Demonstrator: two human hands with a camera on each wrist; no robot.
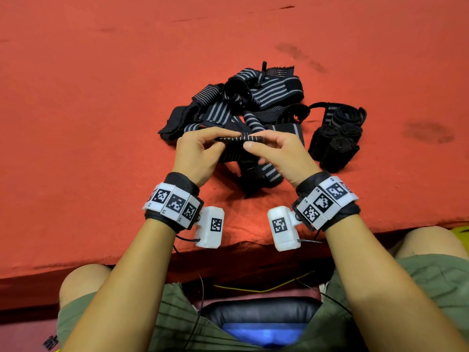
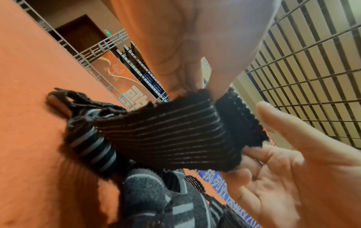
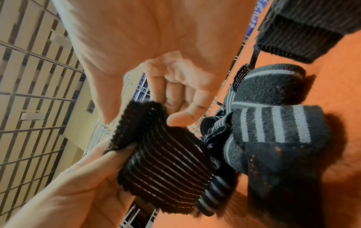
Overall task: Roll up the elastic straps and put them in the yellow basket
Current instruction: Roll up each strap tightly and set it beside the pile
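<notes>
Here both hands, left [image 1: 196, 154] and right [image 1: 276, 151], pinch one striped elastic strap's [image 1: 239, 138] end between curled fingertips.

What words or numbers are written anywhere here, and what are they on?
"R1", "R2", "R3": small labels on the right wristband.
Left wristband: tiny labels, too small to read.
Blue banner: big characters, tilted and cut off, unreadable.

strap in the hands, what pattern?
The strap is black with thin pale lengthwise stripes, clearest in the left wrist view.
</notes>
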